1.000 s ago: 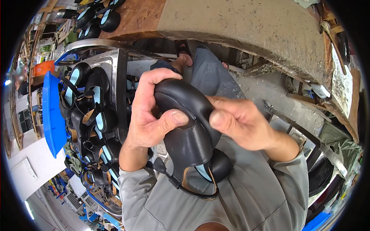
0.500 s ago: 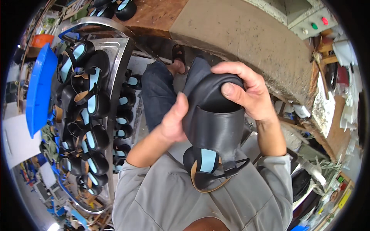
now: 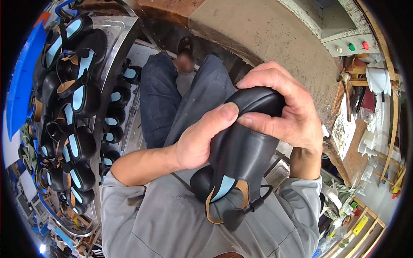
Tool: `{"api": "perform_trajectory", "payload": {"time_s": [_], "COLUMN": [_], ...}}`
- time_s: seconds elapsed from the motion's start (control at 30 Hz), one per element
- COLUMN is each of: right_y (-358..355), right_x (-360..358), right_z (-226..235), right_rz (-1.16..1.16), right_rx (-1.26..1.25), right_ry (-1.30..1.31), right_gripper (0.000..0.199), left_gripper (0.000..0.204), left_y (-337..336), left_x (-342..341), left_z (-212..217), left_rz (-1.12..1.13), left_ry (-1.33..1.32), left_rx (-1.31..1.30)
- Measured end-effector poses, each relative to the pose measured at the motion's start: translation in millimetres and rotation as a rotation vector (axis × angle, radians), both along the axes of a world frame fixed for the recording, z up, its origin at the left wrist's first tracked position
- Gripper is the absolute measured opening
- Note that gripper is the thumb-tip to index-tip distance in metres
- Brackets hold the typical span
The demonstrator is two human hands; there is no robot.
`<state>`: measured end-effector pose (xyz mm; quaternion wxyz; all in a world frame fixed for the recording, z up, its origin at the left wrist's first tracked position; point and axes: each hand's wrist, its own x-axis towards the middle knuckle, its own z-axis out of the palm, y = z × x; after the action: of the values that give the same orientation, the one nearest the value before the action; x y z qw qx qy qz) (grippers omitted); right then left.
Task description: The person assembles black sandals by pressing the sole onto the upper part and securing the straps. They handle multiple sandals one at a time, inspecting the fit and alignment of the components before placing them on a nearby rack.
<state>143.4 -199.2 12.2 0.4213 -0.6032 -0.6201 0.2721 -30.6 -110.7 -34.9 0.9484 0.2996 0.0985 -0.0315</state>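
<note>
In front of my grey shirt I hold a black platform sandal point(image 3: 249, 155), its toe pointing away and its strap end toward me. It has a wide smooth upper, a light blue patch on the insole, tan lining and a thin buckled ankle strap. My right hand point(image 3: 290, 103) is closed around the toe end, fingers over the far side and thumb pressed at the opening of the upper. My left hand point(image 3: 200, 139) grips the sole side, its thumb lying near the right thumb. The left fingers are mostly hidden behind the shoe.
At left a metal rack point(image 3: 124, 43) carries several similar black sandals point(image 3: 81, 142), with more sandals point(image 3: 115, 116) on a lower level. A blue tray point(image 3: 23, 81) stands beyond it. Ahead runs a brown workbench point(image 3: 258, 34), with a button panel point(image 3: 350, 46) at its far right.
My left thumb has moved from the shoe's side up onto the toe area, close to the right thumb. The right thumb has shifted to the upper's edge. The view has turned, moving the rack leftward.
</note>
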Motion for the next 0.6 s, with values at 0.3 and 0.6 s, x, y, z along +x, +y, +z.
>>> {"api": "perform_trajectory", "payload": {"time_s": [0.3,0.6], "right_y": [1.8,13.1], "right_x": [1.7,16.6], "right_z": [-25.6,-35.7], "right_rz": [0.047,0.194], "right_rx": [0.096,0.106], "right_ry": [-0.013,-0.124], "right_gripper": [0.043,0.058], "left_gripper": [0.059,0.075], "left_y": [5.7,-19.7], "left_x": [3.5,-17.6], "left_z": [-9.1,-37.5], "left_rz": [0.107,0.221], "left_ry": [-0.066,-0.229], "left_rx": [-0.13,0.062]}}
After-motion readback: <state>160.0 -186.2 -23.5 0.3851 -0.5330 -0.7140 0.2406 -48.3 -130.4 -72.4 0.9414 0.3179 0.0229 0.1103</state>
